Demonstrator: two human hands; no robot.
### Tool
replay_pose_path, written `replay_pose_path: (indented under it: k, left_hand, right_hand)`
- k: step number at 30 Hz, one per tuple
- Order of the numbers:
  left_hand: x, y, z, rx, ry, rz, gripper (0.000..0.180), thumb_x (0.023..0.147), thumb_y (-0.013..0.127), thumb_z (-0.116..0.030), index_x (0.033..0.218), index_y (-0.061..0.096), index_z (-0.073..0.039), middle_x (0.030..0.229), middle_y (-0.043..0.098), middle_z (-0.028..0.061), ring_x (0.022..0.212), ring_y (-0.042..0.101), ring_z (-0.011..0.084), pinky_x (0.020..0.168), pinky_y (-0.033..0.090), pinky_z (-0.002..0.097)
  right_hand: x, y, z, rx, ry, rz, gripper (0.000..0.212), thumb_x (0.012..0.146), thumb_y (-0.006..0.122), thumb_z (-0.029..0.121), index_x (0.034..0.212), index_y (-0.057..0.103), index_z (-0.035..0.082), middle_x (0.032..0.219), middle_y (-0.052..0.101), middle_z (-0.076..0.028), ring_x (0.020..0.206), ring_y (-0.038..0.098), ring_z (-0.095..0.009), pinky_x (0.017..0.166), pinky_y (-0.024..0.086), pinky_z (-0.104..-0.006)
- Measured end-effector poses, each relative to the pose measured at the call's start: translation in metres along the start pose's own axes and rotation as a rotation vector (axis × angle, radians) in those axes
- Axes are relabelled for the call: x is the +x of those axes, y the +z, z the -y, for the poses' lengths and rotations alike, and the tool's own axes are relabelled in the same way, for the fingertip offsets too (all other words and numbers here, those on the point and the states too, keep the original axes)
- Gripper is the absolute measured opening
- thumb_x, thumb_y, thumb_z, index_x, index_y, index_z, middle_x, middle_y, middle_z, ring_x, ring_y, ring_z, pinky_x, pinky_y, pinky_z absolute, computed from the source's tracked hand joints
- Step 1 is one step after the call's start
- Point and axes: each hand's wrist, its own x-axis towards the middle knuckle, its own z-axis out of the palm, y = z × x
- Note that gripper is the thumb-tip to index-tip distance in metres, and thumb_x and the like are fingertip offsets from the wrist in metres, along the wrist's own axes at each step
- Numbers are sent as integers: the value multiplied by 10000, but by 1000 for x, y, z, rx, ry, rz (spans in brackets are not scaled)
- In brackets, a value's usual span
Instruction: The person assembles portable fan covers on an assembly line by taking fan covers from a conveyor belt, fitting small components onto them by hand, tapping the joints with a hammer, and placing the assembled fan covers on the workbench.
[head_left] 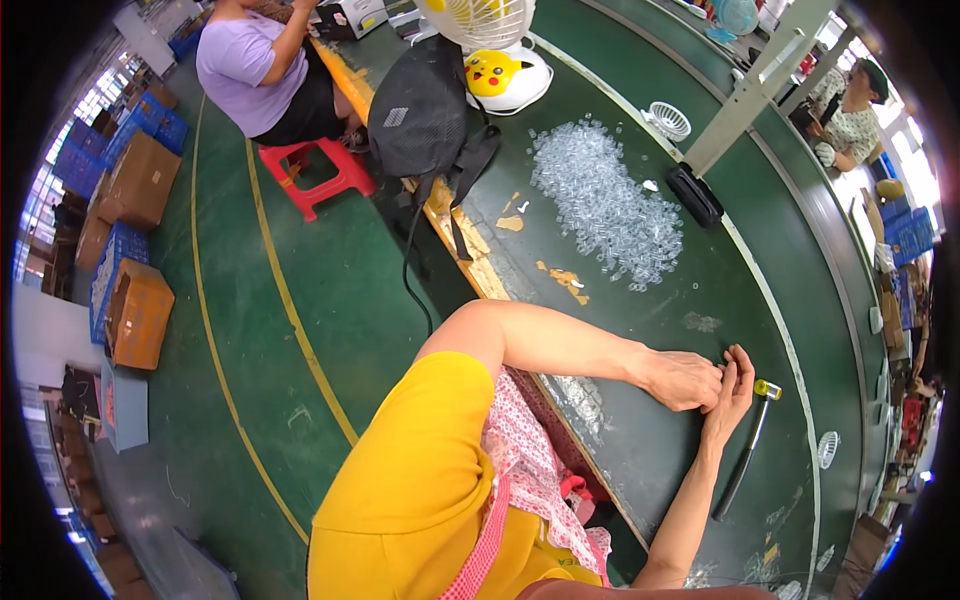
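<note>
Over the dark green worktop (640, 450), my left hand (685, 380) and my right hand (732, 392) meet, fingers against fingers. Both have their fingers bent and pressed together; whatever they pinch is hidden or too small to make out. Just to the right of my right hand lies a small mallet (767, 390) with a yellow head and a black grip pointing toward the near side. Farther up the worktop spreads a heap of small clear plastic pieces (605, 205), apart from both hands.
A black backpack (420, 110) sits on the worn table edge, its straps hanging down. Behind it stands a white fan (505, 85) with a yellow cartoon base. A person in a lilac shirt (245, 65) sits by a red stool (315, 175). A metal post (750, 90) rises beyond the heap.
</note>
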Motion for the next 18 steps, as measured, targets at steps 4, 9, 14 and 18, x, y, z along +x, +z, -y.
replay_pose_path:
  k: [4, 9, 14, 18]
  left_hand:
    - [-6, -1, 2, -1, 14, -25, 51, 779, 600, -50, 790, 648, -60, 861, 649, 69, 902, 600, 280, 819, 475, 413]
    - [-8, -5, -1, -15, 19, -11, 51, 779, 603, -49, 791, 650, -63, 856, 646, 69, 901, 600, 281, 816, 474, 410]
    - [1, -5, 2, -12, 76, 25, 89, 771, 605, -48, 846, 647, -69, 921, 634, 70, 936, 589, 277, 813, 471, 411]
    - [-3, -9, 3, -34, 11, 19, 140, 775, 605, -26, 907, 639, -56, 964, 630, 81, 973, 588, 285, 852, 475, 414]
  right_hand:
    - [0, 7, -1, -5, 22, -5, 271, 1036, 497, 102, 1264, 577, -18, 1223, 629, -100, 1084, 592, -156, 915, 477, -282]
    - [-3, 9, -3, 37, 15, -10, 267, 1032, 499, 88, 1267, 576, -14, 1230, 624, -95, 1082, 591, -152, 915, 476, -279]
    - [-2, 2, -5, 33, -21, -28, 244, 1011, 511, 46, 1237, 587, -6, 1200, 624, -97, 1078, 602, -163, 915, 478, -280]
    - [3, 8, 9, -27, 3, -25, 223, 998, 518, 34, 1208, 589, 6, 1128, 646, -75, 1057, 625, -159, 888, 496, -279]
